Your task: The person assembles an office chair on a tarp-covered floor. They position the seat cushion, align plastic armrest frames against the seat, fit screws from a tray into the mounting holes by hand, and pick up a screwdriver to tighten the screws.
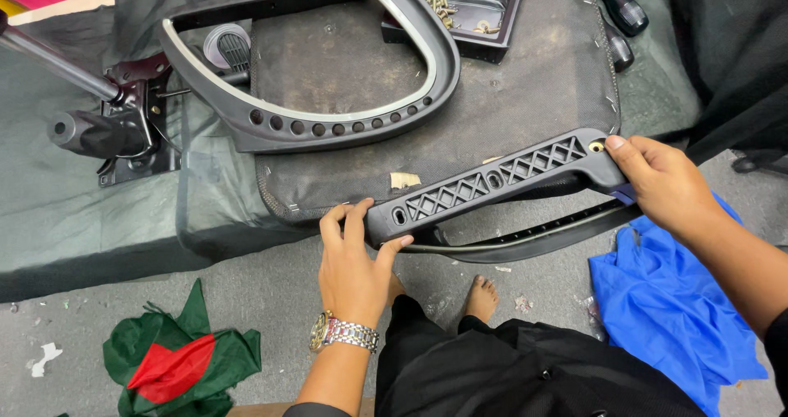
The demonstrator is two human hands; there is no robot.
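Black plastic chair armrest [492, 183], underside up, lattice ribbing showing; I see it held level between both hands, slanting up toward the right-hand end, over the near edge of the grey upholstered seat pad [525, 80]. Left hand [355, 257] wraps the lower end, fingers over the top edge, thumb underneath; silver wristwatch [343, 332] on that wrist. Right hand [661, 183] closes round the upper end, thumb tip beside a screw hole. A curved black arm support hangs just below the armrest, between the two grips.

Beyond the grips: a loop-shaped black armrest frame [328, 126] with a row of holes, lying on the pad. Further out, a black tray of screws [472, 11]. Out past the left hand, a chair tilt mechanism [123, 126]. Below the right hand, blue cloth [669, 302] on the floor; below the left, green and red cloth [176, 364].
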